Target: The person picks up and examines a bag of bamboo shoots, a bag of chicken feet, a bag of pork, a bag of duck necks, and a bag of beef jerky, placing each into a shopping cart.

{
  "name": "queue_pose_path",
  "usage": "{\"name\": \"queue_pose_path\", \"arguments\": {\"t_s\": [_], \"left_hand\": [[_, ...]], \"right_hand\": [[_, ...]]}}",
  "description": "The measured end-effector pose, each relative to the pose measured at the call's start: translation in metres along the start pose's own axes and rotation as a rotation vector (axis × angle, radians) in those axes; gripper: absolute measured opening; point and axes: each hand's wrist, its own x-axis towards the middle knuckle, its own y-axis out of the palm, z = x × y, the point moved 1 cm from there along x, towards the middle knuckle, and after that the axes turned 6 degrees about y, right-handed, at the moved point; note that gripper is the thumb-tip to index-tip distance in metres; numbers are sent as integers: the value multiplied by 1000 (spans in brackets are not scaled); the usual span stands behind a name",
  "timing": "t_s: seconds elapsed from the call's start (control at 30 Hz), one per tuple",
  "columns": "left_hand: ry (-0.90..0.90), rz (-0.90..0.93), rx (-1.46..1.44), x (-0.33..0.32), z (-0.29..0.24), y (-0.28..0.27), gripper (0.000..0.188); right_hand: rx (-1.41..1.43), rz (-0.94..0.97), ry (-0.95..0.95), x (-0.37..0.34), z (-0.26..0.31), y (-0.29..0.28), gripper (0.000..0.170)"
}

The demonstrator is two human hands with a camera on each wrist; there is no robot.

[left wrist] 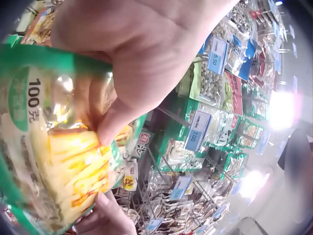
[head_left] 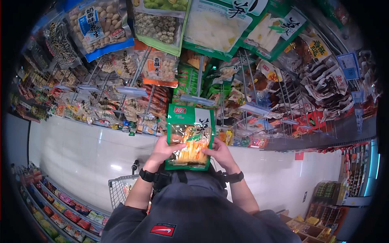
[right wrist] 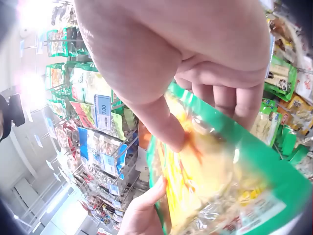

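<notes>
A green packet of bamboo shoots [head_left: 189,137] with a clear window is held upright in front of the person's body. My left hand [head_left: 166,148] grips its left edge, the thumb lying across the window. On the opposite edge my right hand [head_left: 221,152] pinches the packet, its thumb pressed on the front. Yellow-orange strips show through the plastic. In the left wrist view, the left hand [left wrist: 132,54] covers the top of the packet [left wrist: 73,161]. The right wrist view shows the right hand [right wrist: 181,63] with its fingers behind the packet [right wrist: 210,171].
Hanging snack packets crowd the rack ahead, among them a peanut bag [head_left: 98,28] and large green bags [head_left: 214,26]. A blue price tag [head_left: 347,66] hangs at the right. A shopping cart [head_left: 118,193] stands at lower left, near a low shelf [head_left: 67,208].
</notes>
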Motion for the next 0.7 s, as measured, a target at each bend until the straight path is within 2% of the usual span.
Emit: {"name": "queue_pose_path", "arguments": {"t_s": [0.07, 0.1, 0.17, 0.23, 0.3, 0.33, 0.37, 0.43, 0.47, 0.5, 0.57, 0.7], "left_hand": [[-155, -33, -176, -4, -2, 5, 33], [-149, -43, -178, -5, -6, 10, 33], [-253, -102, -497, -11, -12, 22, 39], [-253, -94, -576, -17, -16, 30, 39], [-350, -156, -831, -26, -34, 45, 42], [64, -140, -445, -52, -78, 72, 34], [66, -149, -439, -51, -67, 74, 34], [-160, -256, -668, -45, -14, 64, 43], [-266, -209, -849, -37, 9, 62, 49], [-256, -233, -848, -37, 9, 69, 49], [-256, -215, -1129, -41, 8, 91, 36], [-118, -275, -1162, -59, -11, 142, 36]], "right_hand": [[35, 3, 37, -2, 11, -1, 44], [83, -5, 81, -4, 14, -2, 42], [92, -19, 48, -1, 6, -13, 37], [405, 40, 145, -1, 13, -21, 39], [399, 51, 166, -4, 17, -29, 37], [490, 130, 229, -6, 15, -35, 38], [579, 211, 296, -7, 13, -40, 39], [564, 248, 319, -15, 13, -48, 43], [594, 269, 329, -24, 21, -48, 42], [621, 294, 340, -30, 27, -50, 42], [634, 351, 368, -40, 30, -60, 42], [631, 339, 383, -70, 36, -82, 44]]}}
